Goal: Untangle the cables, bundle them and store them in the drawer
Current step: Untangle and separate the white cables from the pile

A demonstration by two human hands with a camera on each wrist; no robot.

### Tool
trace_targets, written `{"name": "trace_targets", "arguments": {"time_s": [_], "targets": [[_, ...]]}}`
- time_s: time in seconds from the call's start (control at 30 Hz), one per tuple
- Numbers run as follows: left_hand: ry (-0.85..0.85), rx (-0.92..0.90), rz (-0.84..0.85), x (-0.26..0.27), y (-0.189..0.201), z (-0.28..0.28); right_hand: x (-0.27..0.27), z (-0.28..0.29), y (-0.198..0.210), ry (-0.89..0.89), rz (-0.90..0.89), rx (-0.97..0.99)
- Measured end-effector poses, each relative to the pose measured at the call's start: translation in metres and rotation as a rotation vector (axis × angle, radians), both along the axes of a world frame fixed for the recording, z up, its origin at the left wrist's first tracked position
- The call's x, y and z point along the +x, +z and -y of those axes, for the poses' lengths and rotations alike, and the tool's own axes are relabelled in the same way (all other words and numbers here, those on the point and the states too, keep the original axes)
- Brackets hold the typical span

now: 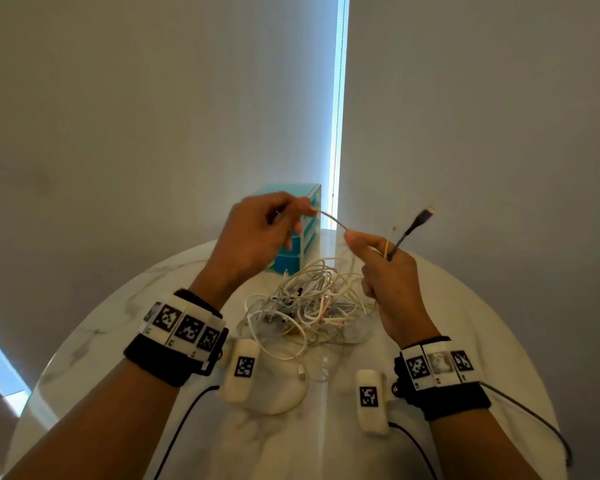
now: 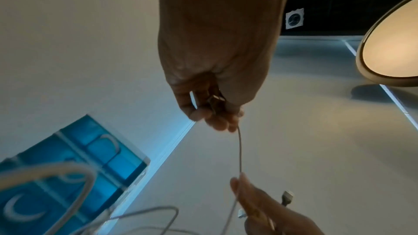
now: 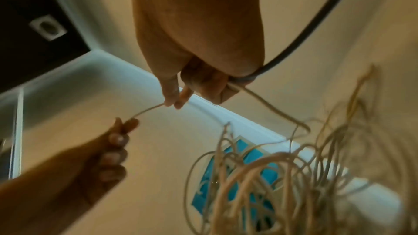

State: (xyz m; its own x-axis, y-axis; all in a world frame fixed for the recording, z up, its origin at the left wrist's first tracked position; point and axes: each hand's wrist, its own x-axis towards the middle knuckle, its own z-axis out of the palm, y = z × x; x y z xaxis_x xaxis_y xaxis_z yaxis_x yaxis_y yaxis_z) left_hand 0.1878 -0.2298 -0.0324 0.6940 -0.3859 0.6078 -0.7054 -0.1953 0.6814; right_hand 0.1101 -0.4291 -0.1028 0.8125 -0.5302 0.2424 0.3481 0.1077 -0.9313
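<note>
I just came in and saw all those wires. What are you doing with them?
A person is sorting out a tangle of cables lying on a round white table. The left hand and right hand pinch a thin pinkish cable stretched between them above the pile. The right hand also holds a black cable with its plug sticking up. Most cables are still knotted, and none shows in the blue drawer unit behind.
</note>
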Motion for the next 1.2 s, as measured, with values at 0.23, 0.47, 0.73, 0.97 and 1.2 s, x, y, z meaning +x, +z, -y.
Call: {"name": "trace_targets", "arguments": {"time_s": [0.23, 0.47, 0.73, 0.97, 1.2], "targets": [[0.186, -0.449, 0.031, 0.004, 0.048, -0.024, 0.004, 0.006, -0.013, 0.083, -0.141, -0.125], [0.234, -0.559, 0.117, 0.000, 0.077, -0.046, 0.001, -0.002, -0.027, 0.181, -0.325, -0.523], [0.236, -0.553, 0.135, -0.007, 0.086, -0.052, 0.006, -0.021, -0.023, 0.247, -0.230, -0.630], [0.252, -0.648, 0.134, -0.004, 0.089, -0.068, 0.003, -0.009, -0.018, -0.045, -0.099, -0.551], [0.129, -0.554, 0.140, -0.023, 0.080, -0.037, 0.009, -0.063, -0.011, 0.247, -0.092, -0.636]]}}
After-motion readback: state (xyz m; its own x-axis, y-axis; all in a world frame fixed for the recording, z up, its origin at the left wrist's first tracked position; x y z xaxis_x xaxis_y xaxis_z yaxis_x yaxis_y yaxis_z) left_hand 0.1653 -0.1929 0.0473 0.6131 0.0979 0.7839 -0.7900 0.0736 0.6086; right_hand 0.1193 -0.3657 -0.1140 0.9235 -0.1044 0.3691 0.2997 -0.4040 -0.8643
